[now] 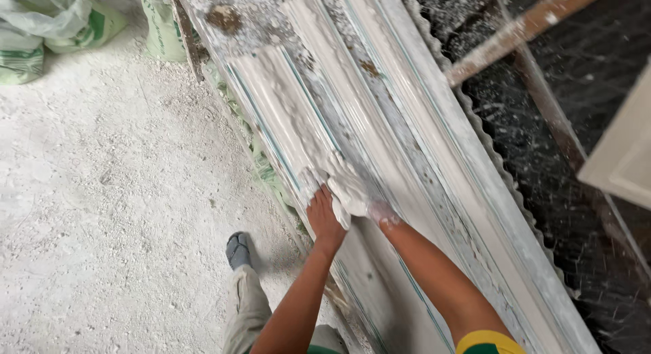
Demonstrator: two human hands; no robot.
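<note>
Lighting even and bright, diffuse daylight type; source direction not determinable. White floor (102,191) near overexposure, grain detail partly washed out. Soft shadow beside the foot (237,251). Dark area at upper right (583,110) underexposed, detail low. Mild motion blur on the plaster-coated hands (342,191). Wide-angle stretch at frame edges; sacks (47,28) slightly soft

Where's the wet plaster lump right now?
In the head view, centre frame, the wet plaster lump sits on the long mould, under both hands.
</note>
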